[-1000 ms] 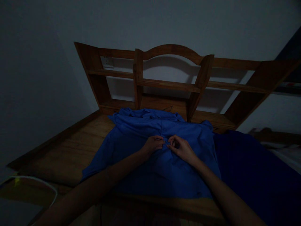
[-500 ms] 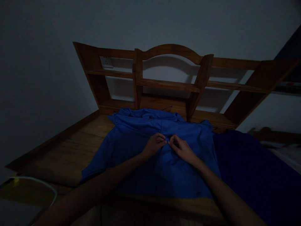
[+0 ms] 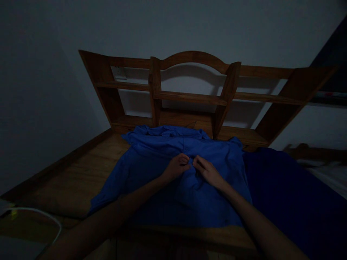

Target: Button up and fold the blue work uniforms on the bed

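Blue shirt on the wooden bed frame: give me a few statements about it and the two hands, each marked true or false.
1. The blue shirt lies spread on the wooden bed frame. True.
2. Both hands meet at the middle of the shirt front. True: the left hand and the right hand pinch the cloth side by side.
3. The left hand rests on the headboard shelf. False: it is on the shirt, well below the shelf.
4. The shirt is red. False: it is blue.
5. A darker blue cloth lies to the right of the shirt. True.
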`<state>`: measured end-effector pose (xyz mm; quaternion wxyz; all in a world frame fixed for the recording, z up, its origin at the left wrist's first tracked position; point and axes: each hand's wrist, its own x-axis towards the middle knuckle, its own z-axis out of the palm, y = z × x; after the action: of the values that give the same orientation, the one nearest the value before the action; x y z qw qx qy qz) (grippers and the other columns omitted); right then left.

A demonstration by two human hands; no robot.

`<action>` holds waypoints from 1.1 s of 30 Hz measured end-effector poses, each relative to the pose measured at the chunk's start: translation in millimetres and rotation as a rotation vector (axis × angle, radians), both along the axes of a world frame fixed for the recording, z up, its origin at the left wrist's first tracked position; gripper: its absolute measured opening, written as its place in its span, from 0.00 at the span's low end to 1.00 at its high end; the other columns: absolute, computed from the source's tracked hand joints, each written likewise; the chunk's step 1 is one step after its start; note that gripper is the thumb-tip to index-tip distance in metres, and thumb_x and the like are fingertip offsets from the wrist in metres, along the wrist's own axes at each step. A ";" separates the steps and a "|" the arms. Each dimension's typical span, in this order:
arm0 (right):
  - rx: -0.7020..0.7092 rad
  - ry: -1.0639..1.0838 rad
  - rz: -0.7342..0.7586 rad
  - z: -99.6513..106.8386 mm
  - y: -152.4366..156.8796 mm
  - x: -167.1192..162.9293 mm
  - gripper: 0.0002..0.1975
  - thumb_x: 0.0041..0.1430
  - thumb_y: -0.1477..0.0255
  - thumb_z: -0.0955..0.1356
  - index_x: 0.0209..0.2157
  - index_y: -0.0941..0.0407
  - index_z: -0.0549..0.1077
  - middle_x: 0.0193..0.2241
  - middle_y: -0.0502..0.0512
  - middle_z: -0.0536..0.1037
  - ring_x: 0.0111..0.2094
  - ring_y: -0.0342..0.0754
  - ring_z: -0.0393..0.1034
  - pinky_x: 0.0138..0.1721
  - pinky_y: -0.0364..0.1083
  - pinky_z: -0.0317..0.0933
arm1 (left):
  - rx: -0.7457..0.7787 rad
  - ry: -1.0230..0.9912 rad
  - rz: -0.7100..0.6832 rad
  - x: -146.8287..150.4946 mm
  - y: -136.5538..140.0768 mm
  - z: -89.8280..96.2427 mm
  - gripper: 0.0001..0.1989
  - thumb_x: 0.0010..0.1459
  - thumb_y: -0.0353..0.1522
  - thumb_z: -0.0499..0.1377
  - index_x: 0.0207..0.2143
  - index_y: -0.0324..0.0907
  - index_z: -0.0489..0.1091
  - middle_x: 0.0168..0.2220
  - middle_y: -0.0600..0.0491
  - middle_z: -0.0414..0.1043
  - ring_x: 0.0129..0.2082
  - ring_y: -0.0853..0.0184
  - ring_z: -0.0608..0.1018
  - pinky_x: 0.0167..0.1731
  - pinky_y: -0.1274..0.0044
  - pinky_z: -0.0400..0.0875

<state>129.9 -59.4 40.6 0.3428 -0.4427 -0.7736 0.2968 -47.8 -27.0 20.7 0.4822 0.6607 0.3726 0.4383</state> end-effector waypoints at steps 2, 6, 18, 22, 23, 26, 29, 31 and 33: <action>-0.040 0.068 0.013 -2.8 2.6 0.7 0.11 0.64 0.64 0.58 0.32 0.55 0.64 0.26 0.47 0.67 0.28 0.42 0.63 0.32 0.41 0.56 | -0.028 0.002 -0.021 -1.5 0.6 1.4 0.14 0.41 0.30 0.66 0.32 0.38 0.67 0.28 0.55 0.70 0.31 0.70 0.74 0.34 0.78 0.68; -0.121 0.184 0.055 -8.5 7.2 1.4 0.09 0.62 0.65 0.60 0.32 0.55 0.64 0.24 0.47 0.68 0.27 0.42 0.64 0.32 0.42 0.57 | -0.035 0.003 -0.049 -4.0 1.7 3.0 0.18 0.39 0.34 0.69 0.32 0.38 0.69 0.30 0.54 0.71 0.31 0.69 0.74 0.33 0.78 0.68; -0.297 0.362 0.132 -12.0 17.1 4.7 0.07 0.58 0.67 0.63 0.30 0.57 0.64 0.21 0.47 0.68 0.23 0.41 0.63 0.29 0.42 0.57 | 0.020 0.041 0.002 -1.8 0.9 0.3 0.12 0.43 0.31 0.65 0.33 0.38 0.71 0.30 0.53 0.72 0.33 0.68 0.74 0.35 0.78 0.68; -0.271 0.352 0.131 -11.2 15.2 4.3 0.08 0.59 0.67 0.62 0.30 0.57 0.65 0.21 0.47 0.68 0.23 0.42 0.64 0.29 0.42 0.57 | -0.005 0.041 -0.003 -1.5 1.7 -3.5 0.12 0.44 0.31 0.64 0.33 0.38 0.70 0.29 0.53 0.72 0.31 0.69 0.74 0.33 0.79 0.68; -0.264 0.345 0.130 -10.4 14.2 3.9 0.08 0.59 0.67 0.62 0.30 0.57 0.65 0.20 0.47 0.68 0.23 0.42 0.64 0.29 0.42 0.56 | 0.000 0.047 0.000 -1.6 1.8 -4.3 0.12 0.44 0.31 0.64 0.33 0.38 0.70 0.29 0.54 0.71 0.30 0.69 0.74 0.32 0.79 0.68; -0.258 0.317 0.121 -7.2 11.4 2.7 0.07 0.59 0.68 0.62 0.30 0.57 0.65 0.20 0.47 0.68 0.24 0.42 0.63 0.29 0.42 0.56 | 0.025 0.071 0.025 -2.1 2.0 -6.0 0.11 0.44 0.31 0.64 0.32 0.38 0.69 0.28 0.54 0.70 0.29 0.70 0.74 0.31 0.80 0.67; -0.246 0.300 0.123 -4.5 9.7 2.2 0.07 0.60 0.67 0.63 0.30 0.57 0.65 0.20 0.47 0.68 0.24 0.42 0.63 0.29 0.42 0.55 | 0.047 0.097 0.059 -2.4 1.6 -6.1 0.10 0.44 0.32 0.64 0.31 0.39 0.69 0.29 0.55 0.70 0.30 0.70 0.73 0.30 0.81 0.66; -0.230 0.295 0.121 -3.6 9.2 2.6 0.09 0.60 0.66 0.62 0.30 0.57 0.65 0.20 0.47 0.68 0.24 0.42 0.63 0.29 0.41 0.55 | 0.037 0.125 0.072 -2.7 0.2 -4.3 0.10 0.45 0.34 0.63 0.30 0.39 0.69 0.29 0.55 0.70 0.29 0.70 0.73 0.28 0.82 0.65; -0.210 0.284 0.104 -3.5 9.0 3.3 0.10 0.61 0.65 0.62 0.30 0.56 0.65 0.20 0.47 0.68 0.24 0.42 0.63 0.29 0.41 0.54 | -0.002 0.149 0.075 -2.9 -1.9 -1.5 0.11 0.46 0.37 0.63 0.29 0.39 0.68 0.27 0.56 0.70 0.25 0.71 0.72 0.24 0.82 0.63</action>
<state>133.2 -50.4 37.1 0.3847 -0.3891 -0.7041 0.4526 -50.7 -28.9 19.1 0.4369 0.6765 0.4324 0.4055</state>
